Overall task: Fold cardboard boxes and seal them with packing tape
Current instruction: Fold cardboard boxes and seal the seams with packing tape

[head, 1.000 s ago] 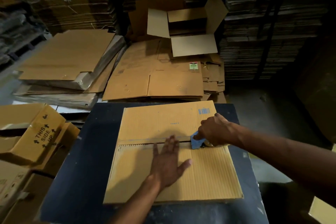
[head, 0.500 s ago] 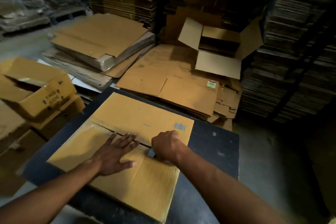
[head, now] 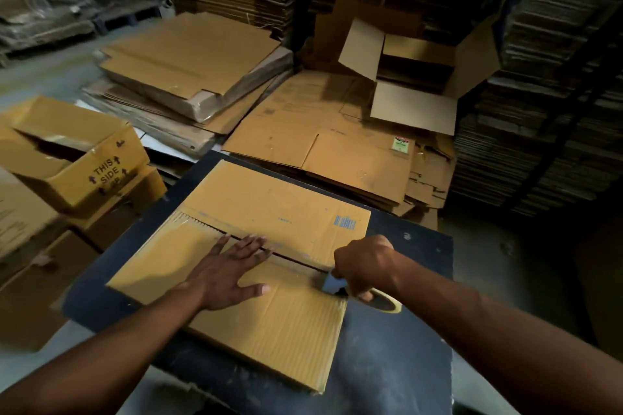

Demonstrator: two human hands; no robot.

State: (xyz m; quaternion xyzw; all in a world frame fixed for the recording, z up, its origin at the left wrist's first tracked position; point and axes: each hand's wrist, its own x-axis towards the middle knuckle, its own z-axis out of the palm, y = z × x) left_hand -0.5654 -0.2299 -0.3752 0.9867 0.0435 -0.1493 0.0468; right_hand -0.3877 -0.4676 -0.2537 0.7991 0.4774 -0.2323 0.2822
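A cardboard box [head: 256, 266] lies on the dark worktop [head: 397, 364], at the centre of the view, with its two flaps folded shut so their edges meet along a seam running from about ten o'clock to four o'clock. The left hand [head: 229, 274] lies flat on the nearer flap, fingers straight and spread, fingertips reaching the seam and pressing it down. The right hand [head: 365, 266] has its grip curled round a tape dispenser [head: 360, 290], blue at the front with a yellow-rimmed roll behind, at the four o'clock end of the seam, right at the box's edge.

The folding of this side looks done. A glossy strip seems to cover the seam near its ten o'clock end; whether tape runs the whole length cannot be told in this dim light. Judging by the dispenser sitting at the seam's end, this seam's taping is either just starting or just ending.

At twelve o'clock an open box [head: 418, 77] sits on flattened cartons [head: 323, 152], which suggests more boxes remain to be folded and sealed.
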